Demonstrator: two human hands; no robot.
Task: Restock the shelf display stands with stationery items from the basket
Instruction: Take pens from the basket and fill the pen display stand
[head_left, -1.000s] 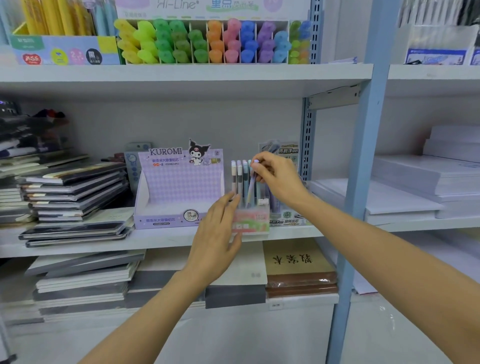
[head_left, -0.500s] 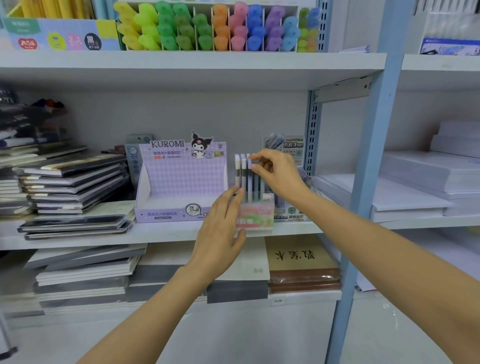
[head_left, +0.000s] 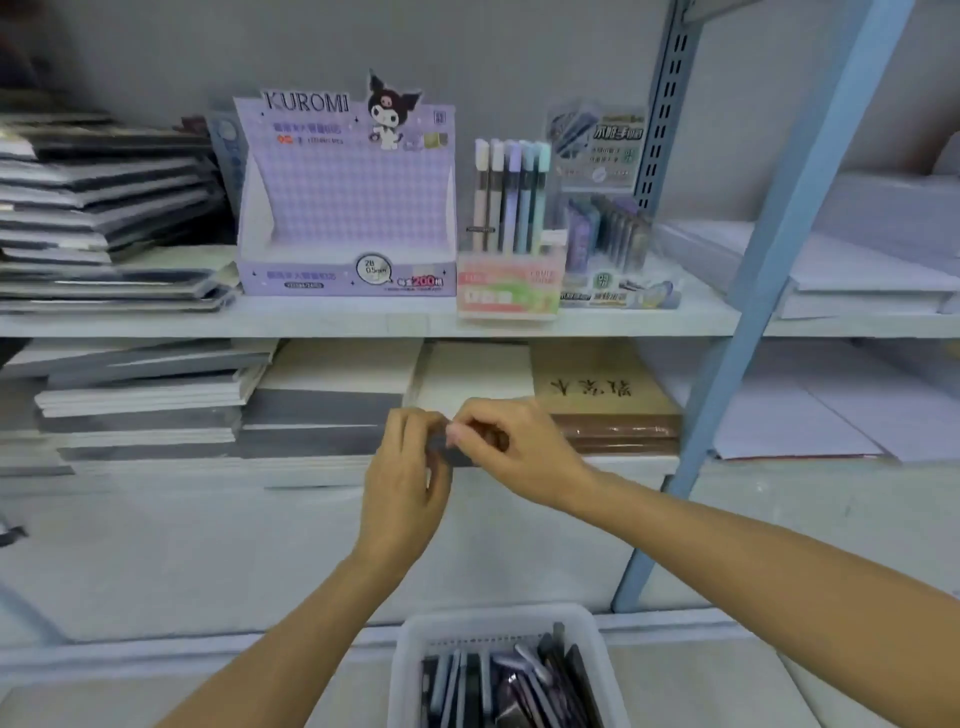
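the middle shelf board (head_left: 332, 318) carries, from the left, slumped stacks of dark notebooks (head_left: 104, 208), a purple kuromi display box (head_left: 345, 208), touching its right side a pink-and-green pen stand (head_left: 509, 288) with five pastel pens (head_left: 511, 197) upright in it, then a third display stand (head_left: 608, 244) holding dark packets. the lower shelf (head_left: 208, 475) bears grey and white notebook piles (head_left: 156, 410), a white pad (head_left: 472, 374) and a brown book (head_left: 597, 400). on the floor (head_left: 701, 680) stands a white basket (head_left: 493, 618) of stationery.
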